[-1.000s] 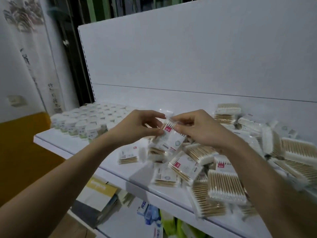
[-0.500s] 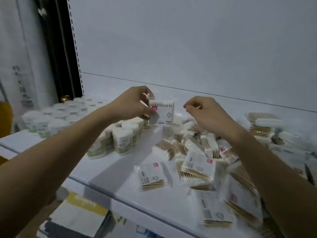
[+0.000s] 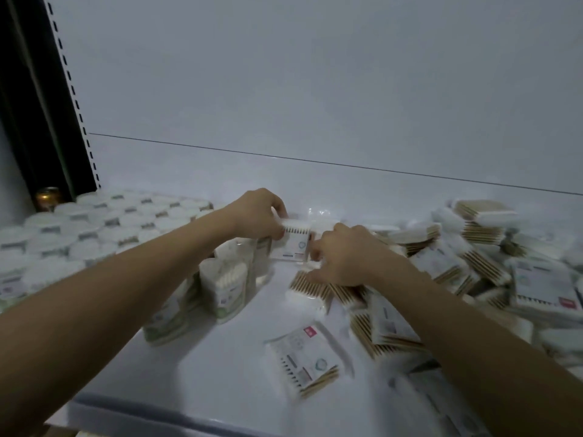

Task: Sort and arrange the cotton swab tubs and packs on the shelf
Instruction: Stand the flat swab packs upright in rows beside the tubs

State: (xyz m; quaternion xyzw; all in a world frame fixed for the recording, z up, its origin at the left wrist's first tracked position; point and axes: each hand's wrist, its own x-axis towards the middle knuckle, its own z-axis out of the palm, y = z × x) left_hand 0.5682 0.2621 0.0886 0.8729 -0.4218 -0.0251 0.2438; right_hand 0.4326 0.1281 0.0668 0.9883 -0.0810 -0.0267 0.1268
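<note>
Left hand (image 3: 257, 212) pinching upright swab pack (image 3: 293, 241) – swabs vertical (tips up), right hand (image 3: 344, 257) loose-fingered, touching it

White tubs (image 3: 104, 222); white packs (image 3: 304, 353), red tag, tan sticks.

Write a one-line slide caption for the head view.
Left hand stands a flat white cotton swab pack upright beside round white-lidded tubs; right hand touches it.

Head-worn, looking forward and down, close over the white shelf (image 3: 220, 367) (single wide-angle view), facing its back panel (image 3: 315, 89).
</note>
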